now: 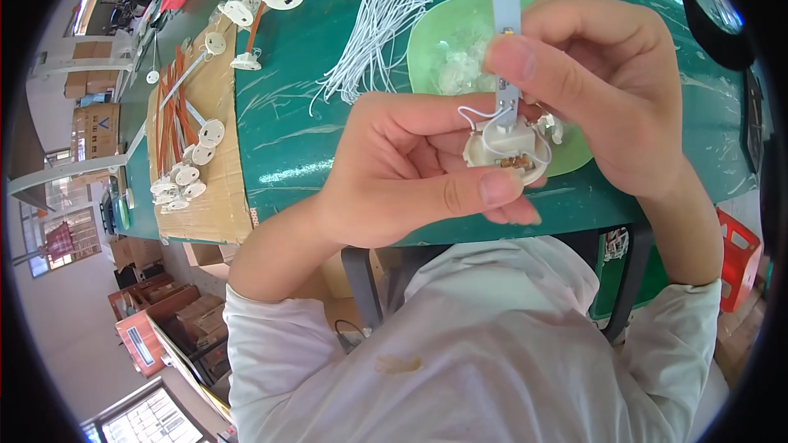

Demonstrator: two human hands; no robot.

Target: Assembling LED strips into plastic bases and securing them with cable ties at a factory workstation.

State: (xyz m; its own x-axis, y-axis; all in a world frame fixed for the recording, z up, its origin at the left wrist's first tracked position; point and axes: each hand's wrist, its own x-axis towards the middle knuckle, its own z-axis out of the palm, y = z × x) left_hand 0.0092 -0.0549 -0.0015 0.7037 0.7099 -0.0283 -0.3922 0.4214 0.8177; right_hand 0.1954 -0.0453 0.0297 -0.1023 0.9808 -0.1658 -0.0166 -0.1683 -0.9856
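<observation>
White round lamp base (507, 152), wired, gripped in closed left hand (410, 168) above green bench (295, 131); right hand (603, 90) pinches grey strip (504, 8), apparently an LED strip, standing in base. Green bowl (435, 41) behind.

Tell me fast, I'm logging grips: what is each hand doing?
Left hand: closed on the round white base.
Right hand: pinching the white strip upright into it.

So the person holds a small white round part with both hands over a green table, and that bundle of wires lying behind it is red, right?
Not quite. The head view shows the bundle of wires is white, not red. The rest holds: the left hand and right hand hold a small white round part over the green table.
</observation>
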